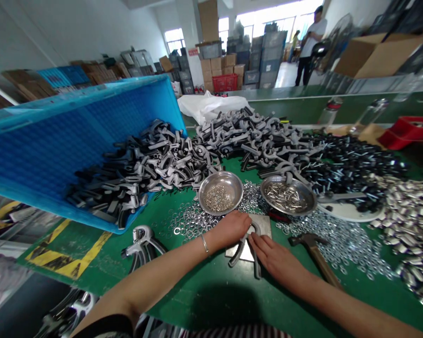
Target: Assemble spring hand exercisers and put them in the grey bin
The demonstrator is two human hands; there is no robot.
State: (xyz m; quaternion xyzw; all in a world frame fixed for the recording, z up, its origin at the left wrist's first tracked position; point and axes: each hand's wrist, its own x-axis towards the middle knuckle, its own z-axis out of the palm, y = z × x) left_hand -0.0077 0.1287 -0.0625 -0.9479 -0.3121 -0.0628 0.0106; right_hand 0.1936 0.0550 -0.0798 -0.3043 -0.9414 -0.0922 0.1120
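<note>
A grey hand grip exerciser (257,269) lies over a square metal plate (267,226), its two handles pointing toward me. My left hand (232,229), with a bracelet at the wrist, is closed on its curved top end; the fingertips are partly hidden. My right hand (270,253) grips the same exerciser from the right side. Just beyond the plate stand a metal bowl of tiny parts (201,193) and a second metal bowl of small pins (312,206). To the right lies a hammer (319,256). Another hand grip exerciser (146,239), with a spring, rests to the left.
A tipped blue crate (74,119) spills grey handles (176,159) across the green table. Loose washers (188,220), nuts (341,239), black-headed screws (359,162) and metal cylinders (414,225) lie in heaps. A red bin (409,134) stands at right; a person (310,44) stands far back.
</note>
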